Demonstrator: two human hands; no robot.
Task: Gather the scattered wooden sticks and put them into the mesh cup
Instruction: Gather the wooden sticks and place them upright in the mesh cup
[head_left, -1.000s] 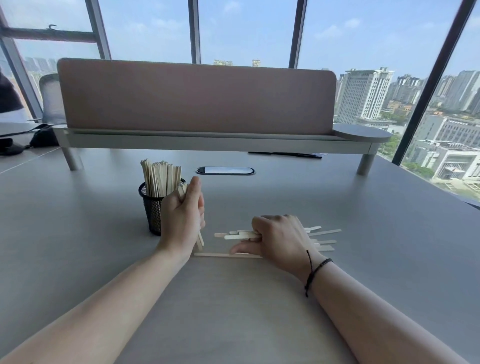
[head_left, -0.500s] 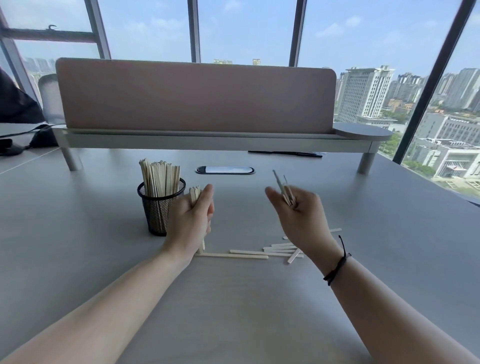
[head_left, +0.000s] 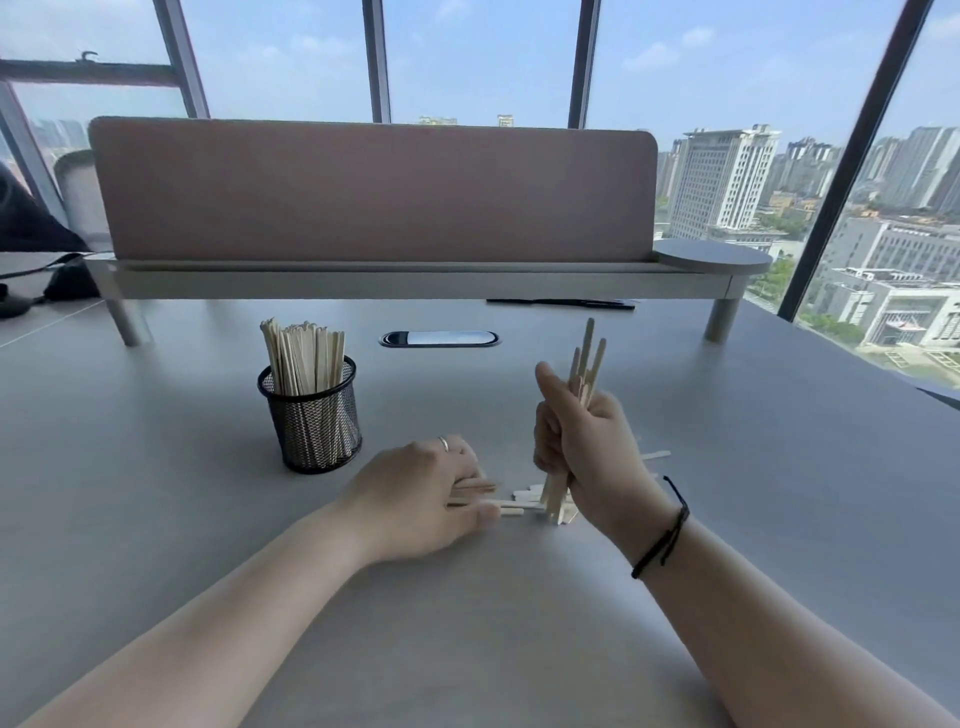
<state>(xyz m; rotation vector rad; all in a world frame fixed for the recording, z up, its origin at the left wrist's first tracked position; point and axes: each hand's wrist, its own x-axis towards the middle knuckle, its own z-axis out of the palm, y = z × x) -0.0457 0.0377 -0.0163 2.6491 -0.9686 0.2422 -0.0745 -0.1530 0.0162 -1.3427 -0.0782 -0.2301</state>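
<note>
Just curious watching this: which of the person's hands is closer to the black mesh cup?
Left. The left hand lies on the table just right of the mesh cup; the right hand, holding sticks upright, is farther right.

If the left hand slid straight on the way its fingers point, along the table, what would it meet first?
The left hand points rightward over the loose sticks lying on the table, so it would likely push into those first, then the lower ends of the bundle gripped by the right hand. Depth there is unclear.
</note>
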